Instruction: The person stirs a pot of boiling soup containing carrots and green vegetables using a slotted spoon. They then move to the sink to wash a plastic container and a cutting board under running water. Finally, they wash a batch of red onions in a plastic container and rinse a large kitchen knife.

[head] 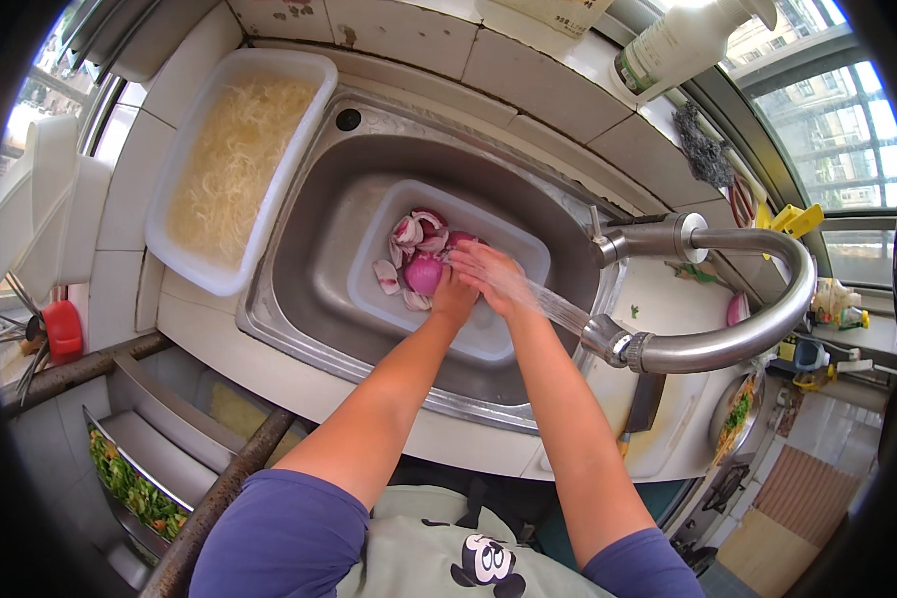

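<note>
In the basin of the steel sink (329, 224) stands a translucent white plastic tub (374, 202). Inside it are a peeled red onion (424, 273), loose onion skins (407, 231) and another red onion (461, 238) partly behind my fingers. My left hand (456, 293) is down in the tub beside the peeled onion; its fingertips are partly hidden, so its grip is unclear. Over and just right of it, my right hand (493, 278) has its fingers stretched out, with no object visible in it. Water from the faucet's spray head (604, 338) runs across the right hand.
Left of the sink, a white tub (166, 217) holds pale shreds in water. The faucet spout (777, 329) arches over the right side. A cleaver (645, 401) lies on a white cutting board (676, 426). Cut greens fill a metal container (142, 486) lower left.
</note>
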Available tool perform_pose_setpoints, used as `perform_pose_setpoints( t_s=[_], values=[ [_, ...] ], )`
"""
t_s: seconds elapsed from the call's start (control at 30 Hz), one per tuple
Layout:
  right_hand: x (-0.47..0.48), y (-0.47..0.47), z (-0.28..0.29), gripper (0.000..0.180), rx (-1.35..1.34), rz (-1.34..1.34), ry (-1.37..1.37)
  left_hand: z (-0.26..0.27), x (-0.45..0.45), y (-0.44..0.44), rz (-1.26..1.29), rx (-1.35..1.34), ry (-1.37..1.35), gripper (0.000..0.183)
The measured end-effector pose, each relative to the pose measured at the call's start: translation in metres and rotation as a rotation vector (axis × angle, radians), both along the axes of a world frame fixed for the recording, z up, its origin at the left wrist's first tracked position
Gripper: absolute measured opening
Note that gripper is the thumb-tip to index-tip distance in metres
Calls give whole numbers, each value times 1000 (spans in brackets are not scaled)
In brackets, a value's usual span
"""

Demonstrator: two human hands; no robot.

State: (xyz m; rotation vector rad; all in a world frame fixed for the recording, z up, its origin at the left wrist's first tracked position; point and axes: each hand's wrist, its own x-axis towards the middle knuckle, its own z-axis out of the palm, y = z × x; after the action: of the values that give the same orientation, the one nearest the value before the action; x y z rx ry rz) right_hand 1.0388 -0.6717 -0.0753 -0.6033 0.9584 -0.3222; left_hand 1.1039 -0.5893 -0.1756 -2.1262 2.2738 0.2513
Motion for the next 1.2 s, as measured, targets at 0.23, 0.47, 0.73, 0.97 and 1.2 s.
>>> perform_pose_setpoints(
  t_s=[0.23, 0.47, 0.73, 0.97, 1.2],
  values=[
    [-71, 22, -104, 35, -152, 206, 359, 15, 37, -9, 159, 169, 500, 53],
    [-37, 99, -147, 41, -813, 462, 704, 35, 67, 6, 335, -65, 707, 49],
    [-28, 99, -106, 37, -860, 717, 767, 12, 101, 13, 607, -131, 755, 31],
    [-43, 86, -120, 30, -957, 749, 643, 19, 110, 9, 944, -224, 1161, 20],
    [-22, 46, -44, 24, 157, -66, -125, 66, 77, 11, 969, 237, 1810, 25]
  ],
)
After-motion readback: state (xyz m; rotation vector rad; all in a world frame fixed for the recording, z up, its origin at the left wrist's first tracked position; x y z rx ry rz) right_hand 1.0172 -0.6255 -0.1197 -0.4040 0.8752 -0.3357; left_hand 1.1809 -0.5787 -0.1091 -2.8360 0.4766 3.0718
